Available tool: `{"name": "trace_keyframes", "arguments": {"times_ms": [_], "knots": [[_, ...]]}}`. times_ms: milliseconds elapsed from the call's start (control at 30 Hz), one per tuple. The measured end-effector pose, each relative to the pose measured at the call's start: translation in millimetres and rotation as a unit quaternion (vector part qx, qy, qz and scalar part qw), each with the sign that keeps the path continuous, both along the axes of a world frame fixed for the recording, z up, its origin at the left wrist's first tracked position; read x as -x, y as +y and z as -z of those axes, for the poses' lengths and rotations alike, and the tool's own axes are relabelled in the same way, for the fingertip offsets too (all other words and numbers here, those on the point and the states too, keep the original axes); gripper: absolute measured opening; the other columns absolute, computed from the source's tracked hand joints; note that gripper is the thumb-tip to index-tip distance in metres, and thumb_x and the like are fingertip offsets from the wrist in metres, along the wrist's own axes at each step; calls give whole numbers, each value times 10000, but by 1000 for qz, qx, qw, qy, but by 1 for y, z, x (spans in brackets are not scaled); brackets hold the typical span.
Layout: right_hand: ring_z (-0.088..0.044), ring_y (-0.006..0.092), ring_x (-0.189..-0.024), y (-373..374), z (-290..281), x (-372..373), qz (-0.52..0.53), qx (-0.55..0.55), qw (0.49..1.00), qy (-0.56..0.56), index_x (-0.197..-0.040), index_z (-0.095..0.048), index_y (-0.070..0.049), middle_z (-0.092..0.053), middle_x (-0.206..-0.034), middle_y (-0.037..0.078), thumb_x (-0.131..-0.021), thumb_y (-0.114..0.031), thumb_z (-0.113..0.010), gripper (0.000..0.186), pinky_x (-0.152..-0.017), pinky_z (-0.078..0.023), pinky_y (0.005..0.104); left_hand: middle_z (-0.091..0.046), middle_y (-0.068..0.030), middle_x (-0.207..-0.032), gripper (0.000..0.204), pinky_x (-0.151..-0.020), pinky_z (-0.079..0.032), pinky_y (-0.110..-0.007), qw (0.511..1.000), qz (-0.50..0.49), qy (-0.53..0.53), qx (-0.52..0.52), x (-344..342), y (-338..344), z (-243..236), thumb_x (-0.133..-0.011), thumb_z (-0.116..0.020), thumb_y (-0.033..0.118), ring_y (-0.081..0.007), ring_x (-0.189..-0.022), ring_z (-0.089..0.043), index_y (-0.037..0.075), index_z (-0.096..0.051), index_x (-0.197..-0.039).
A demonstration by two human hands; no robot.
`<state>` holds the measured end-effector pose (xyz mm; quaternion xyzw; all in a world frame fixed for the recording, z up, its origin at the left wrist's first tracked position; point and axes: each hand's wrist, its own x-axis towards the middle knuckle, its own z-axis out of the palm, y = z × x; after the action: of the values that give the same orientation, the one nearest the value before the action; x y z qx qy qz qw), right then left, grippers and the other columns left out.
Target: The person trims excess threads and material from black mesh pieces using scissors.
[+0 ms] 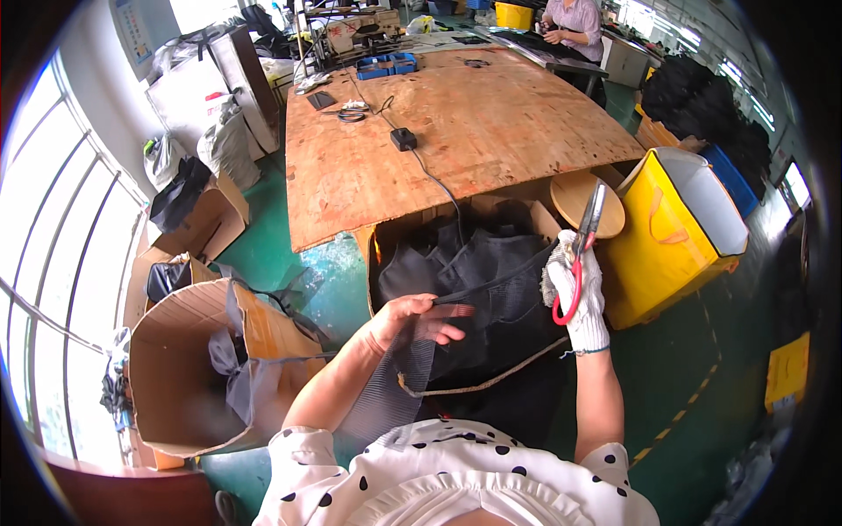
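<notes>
My left hand (pixel 405 320) pinches the upper edge of sheer black mesh (pixel 390 386), with its lower fingers spread behind the fabric. My right hand (pixel 586 307), in a white knitted glove, grips red-handled scissors (pixel 590 219) with the blades pointing up. A narrow black band (pixel 500 285) runs from my left hand to my right. Beneath both hands, a pile of black mesh pieces (pixel 421 254) fills an open cardboard box (pixel 368 241), and a tan cord (pixel 474 386) hangs in a loop below.
A plywood table (pixel 509 114) carries cables, blue bins and equipment. A round wooden board (pixel 586 197) and yellow bag (pixel 649 263) stand right, cartons (pixel 153 377) left by the barred window. A person (pixel 570 31) works at the far back. Black bundles (pixel 702 105) are heaped at right.
</notes>
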<state>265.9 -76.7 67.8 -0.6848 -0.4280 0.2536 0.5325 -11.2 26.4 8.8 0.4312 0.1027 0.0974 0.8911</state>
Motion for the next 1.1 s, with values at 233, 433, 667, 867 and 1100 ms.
{"name": "trace_keyframes", "arguments": {"times_ms": [233, 433, 667, 867, 1100], "knots": [[-403, 84, -394, -21, 55, -63, -64, -85, 870, 481, -809, -472, -238, -430, -589, -70, -920, -516, -381, 313, -355, -330, 238, -285, -247, -1418, 742, -1059, -308, -386, 985, -137, -34, 102, -8, 2, 8, -841, -556, 382, -326, -1280, -370, -130, -298, -1312], [-442, 58, -474, -90, 31, -12, 0, -181, 670, 720, -969, -524, -121, -442, -640, -28, -955, -319, -438, 217, -416, -371, 183, -276, -243, -1426, 744, -1073, -270, -385, 986, -144, -64, 58, -23, 6, 1, -826, -575, 392, -322, -1303, -336, -128, -327, -1297], [-480, 68, -538, -71, 44, 59, -209, 212, 731, 614, -965, -477, -164, -488, -688, -39, -938, -444, -425, 287, -414, -398, 221, -316, -257, -1400, 627, -1064, -294, -391, 990, -97, -89, 48, -33, 3, 9, -833, -574, 324, -331, -1292, -353, -121, -392, -1236], [-441, 68, -477, -65, 43, 71, -260, 214, 772, 539, -949, -476, -166, -464, -629, -43, -927, -492, -416, 332, -390, -379, 201, -356, -252, -1376, 524, -1062, -307, -404, 989, -113, -81, 47, -28, -1, 1, -844, -571, 278, -321, -1265, -393, -116, -446, -1166], [-454, 66, -469, -55, 46, 71, -269, 223, 773, 529, -998, -481, -184, -473, -660, -36, -844, -528, -553, 384, -360, -374, 192, -527, -206, -1212, 369, -1049, -335, -425, 992, -100, -44, 64, -27, -2, 19, -852, -562, 222, -309, -1163, -494, -82, -514, -1055]]}}
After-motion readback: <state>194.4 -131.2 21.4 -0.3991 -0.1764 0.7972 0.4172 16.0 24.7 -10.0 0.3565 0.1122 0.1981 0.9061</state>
